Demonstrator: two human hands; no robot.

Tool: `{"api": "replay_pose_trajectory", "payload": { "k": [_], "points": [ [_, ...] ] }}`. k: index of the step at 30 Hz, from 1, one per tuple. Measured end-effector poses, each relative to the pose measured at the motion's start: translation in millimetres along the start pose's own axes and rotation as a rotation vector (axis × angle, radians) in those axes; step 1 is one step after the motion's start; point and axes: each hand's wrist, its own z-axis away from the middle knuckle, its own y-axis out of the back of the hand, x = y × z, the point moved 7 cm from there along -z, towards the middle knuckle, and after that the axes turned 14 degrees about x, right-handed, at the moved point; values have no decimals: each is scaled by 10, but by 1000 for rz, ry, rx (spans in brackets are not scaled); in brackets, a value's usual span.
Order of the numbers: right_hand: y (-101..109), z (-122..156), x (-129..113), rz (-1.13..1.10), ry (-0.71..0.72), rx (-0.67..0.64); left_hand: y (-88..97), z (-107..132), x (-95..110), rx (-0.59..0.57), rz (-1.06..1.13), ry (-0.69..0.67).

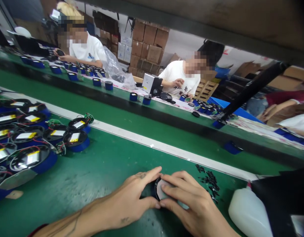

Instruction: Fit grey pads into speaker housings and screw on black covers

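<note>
Between my two hands is a small round part with a dark rim and a light grey disc face (161, 190). My left hand (135, 197) grips it from the left, thumb and index finger curved round the rim. My right hand (191, 197) has its fingertips on the grey face and its thumb at the near edge. The right side of the part is covered by those fingers. A scatter of small black pieces (208, 181) lies just beyond my right hand.
At the left are several blue round housings (79, 141) with batteries, wires and circuit boards. A white bottle (250, 212) with a red tip is at the right. Past a pale strip (132, 137), co-workers (182, 74) sit at a bench with more housings. A dark post (252, 90) slants at the right.
</note>
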Motion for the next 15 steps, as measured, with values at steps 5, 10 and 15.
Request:
{"api": "replay_pose_trajectory", "payload": {
  "k": [5,10,15],
  "points": [
    [-1,40,25,15,28,11,12,-14,34,-36,6,29],
    [21,50,-10,57,27,-44,90,-29,141,-27,-4,9],
    [10,34,7,44,-98,-161,95,-85,198,48,7,-63]
  ]
}}
